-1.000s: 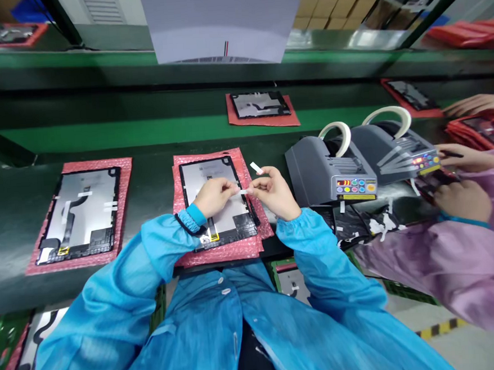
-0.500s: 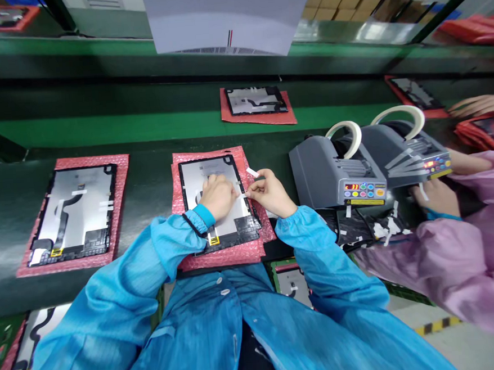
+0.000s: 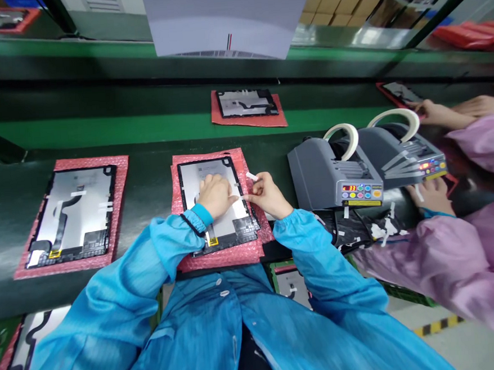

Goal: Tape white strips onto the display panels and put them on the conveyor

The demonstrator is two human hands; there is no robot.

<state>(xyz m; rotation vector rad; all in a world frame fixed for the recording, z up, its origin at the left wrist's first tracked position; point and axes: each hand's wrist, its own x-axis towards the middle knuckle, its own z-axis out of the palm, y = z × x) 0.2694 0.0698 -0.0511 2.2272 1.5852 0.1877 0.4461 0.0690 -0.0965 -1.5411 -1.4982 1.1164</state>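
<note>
A tablet display panel with a black frame and silver back lies in front of me on pink bubble wrap. My left hand rests on the panel, thumb held apart towards its right edge; the other fingers are bent over and partly hidden. Beside that edge, my right hand pinches with thumb and forefinger, and a short white tape strip sticks up from its fingers. The thumb and forefinger tips of this hand touch or nearly touch the panel's edge. A dark ribbon cable runs under my left hand.
Another panel on bubble wrap lies left; one more lies at the back. Two grey tape dispensers stand right, with tape scraps in front. A co-worker's hand is by the farther dispenser. A white board hangs overhead.
My left thumb has drawn slightly away from my right fingertips. The panel at the back has shifted left. At the right, the co-worker's far hands have reached in further left.
</note>
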